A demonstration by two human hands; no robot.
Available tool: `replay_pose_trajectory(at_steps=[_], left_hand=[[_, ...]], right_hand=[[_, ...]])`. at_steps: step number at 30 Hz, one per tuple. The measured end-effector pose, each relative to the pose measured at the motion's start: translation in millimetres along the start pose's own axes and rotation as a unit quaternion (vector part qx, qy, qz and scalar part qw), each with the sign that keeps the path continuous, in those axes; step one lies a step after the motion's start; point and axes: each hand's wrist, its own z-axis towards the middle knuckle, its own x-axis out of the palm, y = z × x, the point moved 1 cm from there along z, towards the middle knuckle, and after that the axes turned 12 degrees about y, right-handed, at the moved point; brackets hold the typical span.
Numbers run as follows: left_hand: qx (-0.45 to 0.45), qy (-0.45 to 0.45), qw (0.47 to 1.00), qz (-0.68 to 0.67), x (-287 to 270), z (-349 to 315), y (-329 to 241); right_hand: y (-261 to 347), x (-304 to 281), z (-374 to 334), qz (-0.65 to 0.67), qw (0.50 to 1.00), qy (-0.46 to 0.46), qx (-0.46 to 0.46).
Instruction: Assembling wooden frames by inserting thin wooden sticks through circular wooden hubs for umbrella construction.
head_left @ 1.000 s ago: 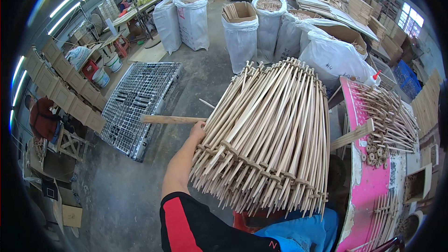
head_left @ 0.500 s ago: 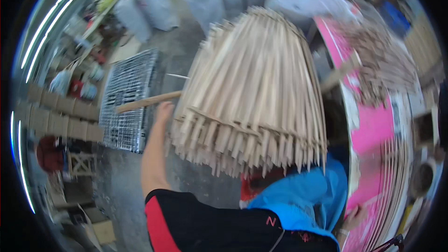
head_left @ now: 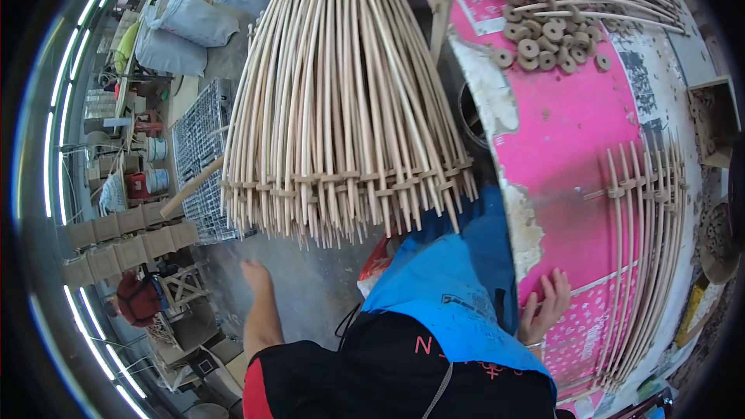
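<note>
While the right hand (head_left: 548,306) rests on the pink tabletop (head_left: 559,132), fingers apart, keep it clear of the ringed rods (head_left: 641,186) to its right (thin, probably quick to scatter). Left hand (head_left: 254,273) hangs near the big rod stack (head_left: 341,109), holding nothing visible; can't tell finger spread.

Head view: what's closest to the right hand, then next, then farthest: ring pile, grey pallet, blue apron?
1. Blue apron, just left of the right hand.
2. Ring pile, up the pink table.
3. Grey pallet, on the floor, far left.
</note>
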Motion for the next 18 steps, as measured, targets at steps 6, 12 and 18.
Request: replay_pose_trajectory(at_steps=[6,12,18], left_hand=[[0.074,0.192,0.979,0.014,5,-76,-71],[0.114,0.318,0.936,0.095,-52,-137,-10],[-0.053,0.473,0.872,-0.116,-43,-221,152]], right_hand=[[-2,1,-1,0.010,0.999,0.019,0.044],[10,-4,4,-0.029,0.999,-0.018,0.009],[2,4,-7,-0.037,0.998,-0.046,-0.024]])
